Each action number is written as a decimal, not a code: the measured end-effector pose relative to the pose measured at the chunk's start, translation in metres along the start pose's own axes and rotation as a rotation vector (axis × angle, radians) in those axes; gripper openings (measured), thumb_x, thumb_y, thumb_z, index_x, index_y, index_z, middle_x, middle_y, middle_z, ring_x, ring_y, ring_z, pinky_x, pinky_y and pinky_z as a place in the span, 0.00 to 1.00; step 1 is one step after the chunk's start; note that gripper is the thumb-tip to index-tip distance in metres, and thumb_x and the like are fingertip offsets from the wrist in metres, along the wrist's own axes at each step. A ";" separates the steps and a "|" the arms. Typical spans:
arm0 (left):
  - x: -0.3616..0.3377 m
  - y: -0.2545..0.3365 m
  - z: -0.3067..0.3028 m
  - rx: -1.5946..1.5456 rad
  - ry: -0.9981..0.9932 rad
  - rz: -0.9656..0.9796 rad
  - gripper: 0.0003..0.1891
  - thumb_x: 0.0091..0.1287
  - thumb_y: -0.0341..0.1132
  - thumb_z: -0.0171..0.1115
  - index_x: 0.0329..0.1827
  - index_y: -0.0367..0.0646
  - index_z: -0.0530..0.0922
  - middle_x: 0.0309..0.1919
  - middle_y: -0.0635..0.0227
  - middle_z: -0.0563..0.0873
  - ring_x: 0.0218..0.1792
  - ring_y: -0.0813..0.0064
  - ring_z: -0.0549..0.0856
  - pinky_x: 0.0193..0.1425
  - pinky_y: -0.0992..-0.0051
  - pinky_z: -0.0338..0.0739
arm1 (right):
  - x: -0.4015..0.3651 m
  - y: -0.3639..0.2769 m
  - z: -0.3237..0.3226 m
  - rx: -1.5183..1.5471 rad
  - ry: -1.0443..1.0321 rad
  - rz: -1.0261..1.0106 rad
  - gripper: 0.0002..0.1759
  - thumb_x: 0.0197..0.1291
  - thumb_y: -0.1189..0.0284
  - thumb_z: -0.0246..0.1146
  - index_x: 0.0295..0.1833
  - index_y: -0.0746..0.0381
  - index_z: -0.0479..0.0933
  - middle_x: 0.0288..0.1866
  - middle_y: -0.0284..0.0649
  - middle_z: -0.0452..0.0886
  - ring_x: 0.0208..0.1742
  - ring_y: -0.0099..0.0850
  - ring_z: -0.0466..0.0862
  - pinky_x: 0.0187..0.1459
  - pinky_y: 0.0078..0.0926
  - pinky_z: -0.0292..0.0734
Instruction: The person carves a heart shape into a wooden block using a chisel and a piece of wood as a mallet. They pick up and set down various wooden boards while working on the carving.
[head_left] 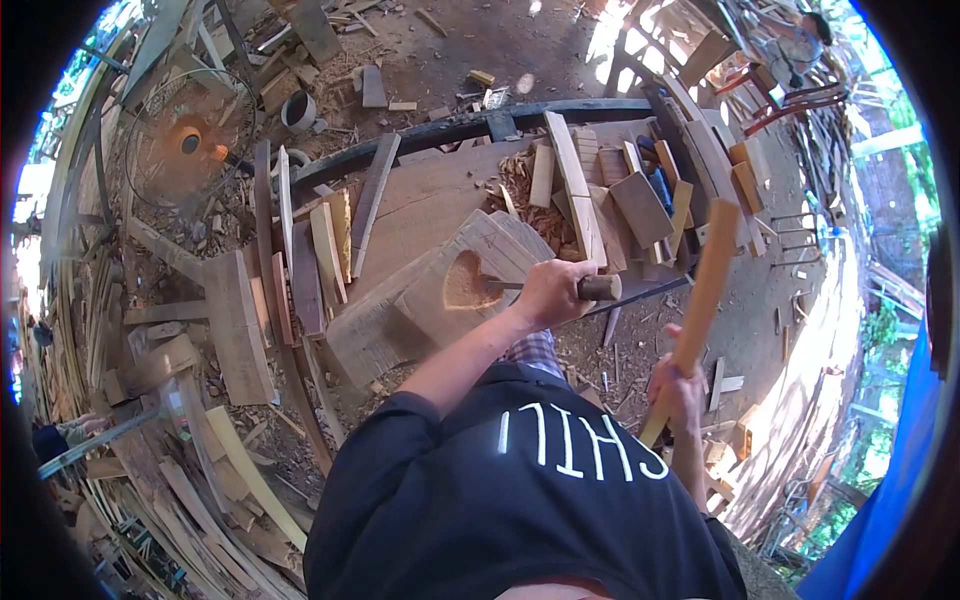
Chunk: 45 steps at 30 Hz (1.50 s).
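My left hand [552, 292] is closed around a chisel [600, 288]; its wooden handle end sticks out to the right. The chisel's metal blade points left into a heart-shaped hollow [464, 281] carved in a pale wooden block [425, 305]. That block rests on the wooden bench [420, 195]. On the right, my right hand [678, 388] grips a long wooden bar [708, 285], which is raised at a slant, its upper end above and right of the chisel handle. The bar and chisel are apart.
Wood offcuts [640, 208] and shavings crowd the bench's right side, with more narrow pieces [328, 250] on its left. A round wire-guarded fan [190, 142] stands far left, near a metal pot [298, 110]. Stacked planks [215, 500] fill the lower left.
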<state>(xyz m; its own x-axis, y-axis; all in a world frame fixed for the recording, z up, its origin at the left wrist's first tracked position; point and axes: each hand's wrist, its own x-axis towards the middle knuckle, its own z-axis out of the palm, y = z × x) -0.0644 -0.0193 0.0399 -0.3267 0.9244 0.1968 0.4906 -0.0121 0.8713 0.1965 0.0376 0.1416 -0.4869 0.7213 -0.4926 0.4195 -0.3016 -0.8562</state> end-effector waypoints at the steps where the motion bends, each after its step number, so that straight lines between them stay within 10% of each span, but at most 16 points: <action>1: 0.001 -0.003 0.001 -0.003 0.022 -0.012 0.13 0.49 0.36 0.73 0.34 0.49 0.77 0.24 0.59 0.84 0.31 0.52 0.86 0.33 0.56 0.77 | 0.004 0.006 0.000 -0.010 -0.036 0.031 0.35 0.50 0.77 0.58 0.69 0.59 0.71 0.32 0.27 0.75 0.32 0.18 0.77 0.33 0.22 0.77; 10: -0.004 -0.001 0.005 0.003 0.002 -0.021 0.14 0.49 0.37 0.74 0.34 0.47 0.76 0.25 0.59 0.84 0.31 0.52 0.86 0.32 0.56 0.76 | 0.008 0.020 -0.007 0.168 0.026 -0.054 0.34 0.49 0.75 0.61 0.68 0.59 0.72 0.33 0.28 0.76 0.33 0.18 0.78 0.34 0.20 0.75; 13: -0.006 -0.005 0.007 0.009 -0.018 -0.010 0.15 0.48 0.37 0.75 0.34 0.47 0.77 0.25 0.59 0.84 0.31 0.52 0.86 0.32 0.56 0.76 | 0.009 0.031 -0.007 -0.330 -0.175 -0.205 0.33 0.51 0.75 0.59 0.68 0.59 0.72 0.30 0.26 0.74 0.27 0.16 0.75 0.26 0.17 0.72; 19: -0.007 -0.004 0.005 0.019 -0.026 -0.009 0.15 0.48 0.38 0.75 0.35 0.48 0.77 0.26 0.60 0.84 0.32 0.53 0.86 0.33 0.56 0.77 | -0.003 0.009 -0.002 0.086 0.035 -0.006 0.30 0.53 0.76 0.62 0.65 0.57 0.75 0.34 0.28 0.76 0.30 0.17 0.75 0.29 0.19 0.72; 21: -0.008 -0.005 0.005 0.026 -0.012 -0.018 0.15 0.48 0.38 0.75 0.35 0.48 0.77 0.26 0.60 0.84 0.32 0.53 0.86 0.33 0.56 0.77 | -0.002 0.030 -0.003 -0.269 -0.137 0.011 0.28 0.52 0.77 0.64 0.62 0.61 0.75 0.33 0.28 0.76 0.37 0.22 0.79 0.44 0.27 0.77; 26: -0.016 -0.008 0.006 0.029 -0.045 0.027 0.15 0.49 0.37 0.75 0.34 0.49 0.77 0.26 0.60 0.84 0.31 0.54 0.86 0.32 0.57 0.77 | -0.008 0.009 -0.018 0.059 0.048 0.000 0.32 0.50 0.76 0.64 0.65 0.61 0.73 0.37 0.29 0.78 0.37 0.23 0.80 0.42 0.24 0.79; 29: -0.012 -0.007 0.006 0.021 -0.007 0.025 0.15 0.48 0.37 0.76 0.34 0.49 0.76 0.25 0.60 0.84 0.30 0.54 0.86 0.32 0.58 0.77 | 0.000 0.032 -0.010 -0.268 -0.039 -0.021 0.35 0.48 0.77 0.64 0.67 0.61 0.72 0.37 0.31 0.79 0.35 0.22 0.80 0.40 0.22 0.79; 37: -0.018 -0.006 0.001 0.043 -0.010 -0.012 0.13 0.50 0.36 0.73 0.34 0.48 0.76 0.26 0.61 0.84 0.32 0.54 0.86 0.33 0.57 0.77 | -0.008 0.007 -0.010 0.016 -0.008 -0.007 0.33 0.53 0.77 0.63 0.68 0.61 0.72 0.37 0.30 0.79 0.35 0.19 0.79 0.39 0.20 0.76; 39: -0.020 -0.005 0.000 0.046 0.019 -0.002 0.13 0.50 0.36 0.73 0.34 0.48 0.76 0.26 0.61 0.84 0.32 0.54 0.86 0.33 0.58 0.77 | 0.001 0.030 -0.012 -0.429 -0.218 -0.126 0.34 0.53 0.77 0.64 0.69 0.60 0.71 0.38 0.29 0.79 0.38 0.20 0.80 0.42 0.21 0.77; 45: -0.031 0.001 -0.001 0.044 -0.013 0.072 0.13 0.48 0.36 0.73 0.32 0.48 0.76 0.26 0.63 0.84 0.32 0.55 0.86 0.34 0.58 0.78 | 0.005 0.031 -0.029 -0.198 -0.076 -0.019 0.32 0.53 0.73 0.67 0.66 0.59 0.73 0.36 0.27 0.76 0.37 0.18 0.76 0.38 0.20 0.73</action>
<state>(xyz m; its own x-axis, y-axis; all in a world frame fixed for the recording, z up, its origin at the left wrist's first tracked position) -0.0549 -0.0486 0.0348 -0.2790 0.9265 0.2526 0.5479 -0.0625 0.8342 0.2297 0.0504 0.1169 -0.5496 0.6743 -0.4932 0.5481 -0.1544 -0.8220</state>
